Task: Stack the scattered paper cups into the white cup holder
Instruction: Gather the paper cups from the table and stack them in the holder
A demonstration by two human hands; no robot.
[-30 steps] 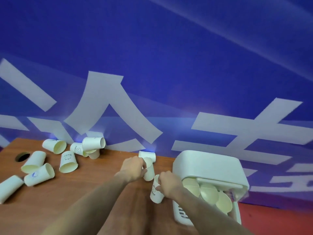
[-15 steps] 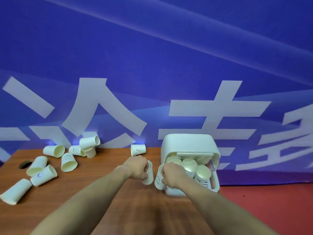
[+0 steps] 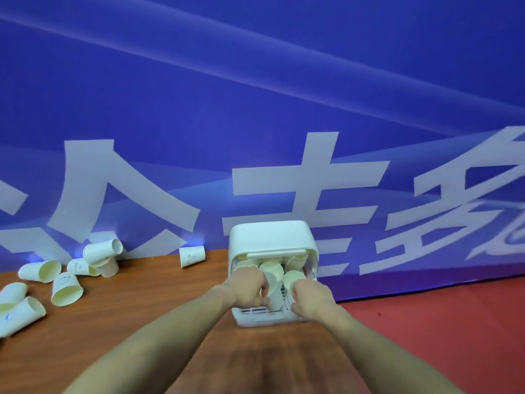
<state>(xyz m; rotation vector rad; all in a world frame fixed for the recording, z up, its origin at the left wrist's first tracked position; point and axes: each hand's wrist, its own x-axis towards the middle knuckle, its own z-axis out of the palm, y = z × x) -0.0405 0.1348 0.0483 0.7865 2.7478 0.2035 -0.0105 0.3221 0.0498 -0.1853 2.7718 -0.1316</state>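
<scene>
Now both hands at the holder (image 3: 271, 237) mouth: left hand (image 3: 250, 288) and right hand (image 3: 309, 294) each pinch a cup (image 3: 274, 291), mouth-outward to nest. Loose cups (image 3: 66, 288) wait on surface (image 3: 142, 308).

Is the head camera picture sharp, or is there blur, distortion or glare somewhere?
Head view: wide-angle bending curves the blue banner and its stripes; the hands, left hand and right hand, look soft at the white cup holder; a bluish glow sits behind the scattered cups; no strong glare.
</scene>
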